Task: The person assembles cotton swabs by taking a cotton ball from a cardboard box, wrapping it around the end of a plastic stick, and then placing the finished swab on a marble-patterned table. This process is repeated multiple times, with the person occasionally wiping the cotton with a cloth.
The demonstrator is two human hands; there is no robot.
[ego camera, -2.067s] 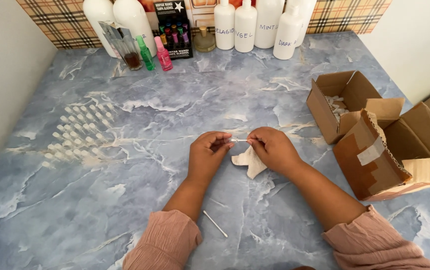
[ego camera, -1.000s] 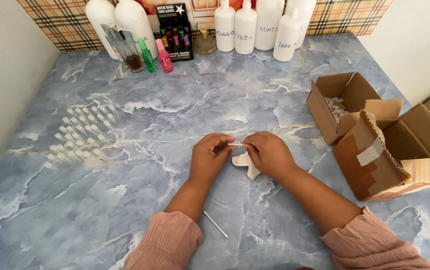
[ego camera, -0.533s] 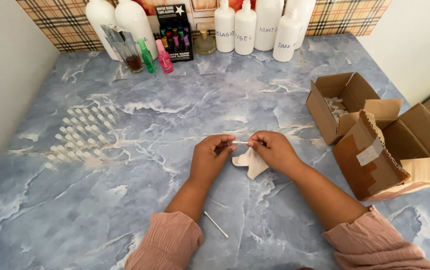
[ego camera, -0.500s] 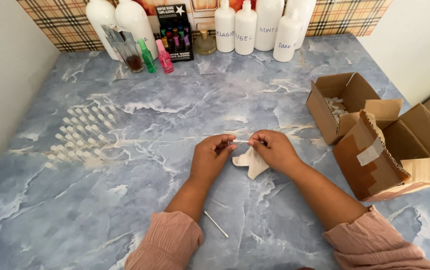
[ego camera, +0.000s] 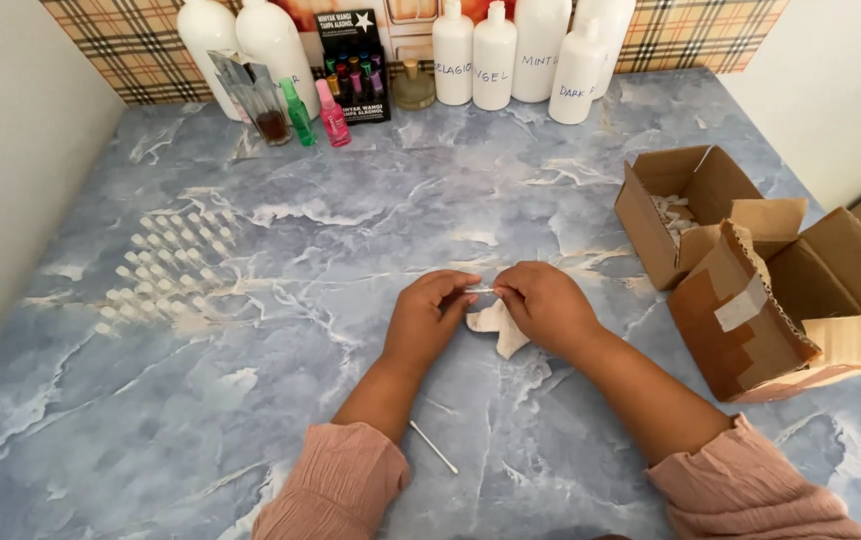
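Left hand [ego camera: 429, 318] and right hand [ego camera: 547, 305] both pinching thin stick [ego camera: 480, 291] by its ends, crumpled paper scrap [ego camera: 499, 324] beneath on desk [ego camera: 351, 220]. Likely light, slender, snappable; end grips, gentle pinch.

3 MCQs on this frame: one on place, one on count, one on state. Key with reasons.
1. Where does the thin white stick lie on the blue marbled table?
A. by the left forearm
B. inside a cardboard box
C. among the bottles

2. How many small bright spray bottles, green and pink, stand at the back?
A. two
B. five
C. none

3. How are the brown cardboard boxes?
A. taped shut
B. open, flaps up
C. flattened

Key:
1 A, the thin white stick lies on the blue marbled table beside the left sleeve.
2 A, one green, one pink.
3 B, the brown cardboard boxes show their insides.
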